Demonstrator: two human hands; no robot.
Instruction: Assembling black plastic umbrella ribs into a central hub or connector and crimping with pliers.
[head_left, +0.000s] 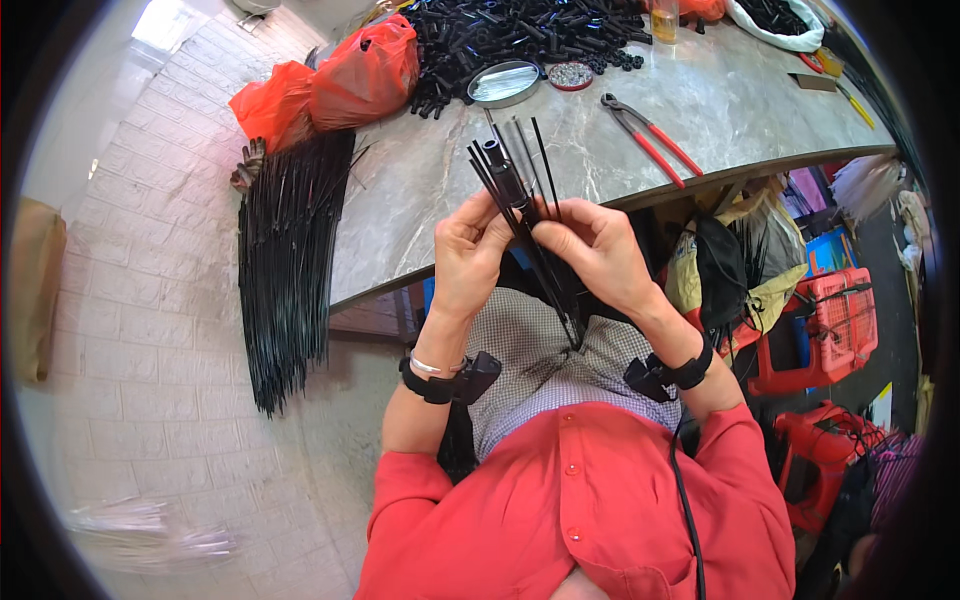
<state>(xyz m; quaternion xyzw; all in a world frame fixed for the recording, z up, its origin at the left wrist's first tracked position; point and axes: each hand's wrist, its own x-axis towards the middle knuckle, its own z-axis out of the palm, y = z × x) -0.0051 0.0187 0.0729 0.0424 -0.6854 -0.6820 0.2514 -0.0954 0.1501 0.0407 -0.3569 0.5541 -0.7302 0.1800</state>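
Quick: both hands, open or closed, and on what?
Left hand: closed, holding the black rod assembly.
Right hand: closed, holding the same assembly from the other side.

One left hand (468,255) and one right hand (600,258) hold one thick black tube (506,178). There are two black wrist straps (694,372), three shirt buttons (571,469) and one table (420,185). Far left are two red bags (365,76). Toward the far side are one shallow round tin (503,103) and one small red dish (571,88); to their right, one pair of pliers (652,142) and one glass (664,26). The far black pieces (500,42) defy counting.
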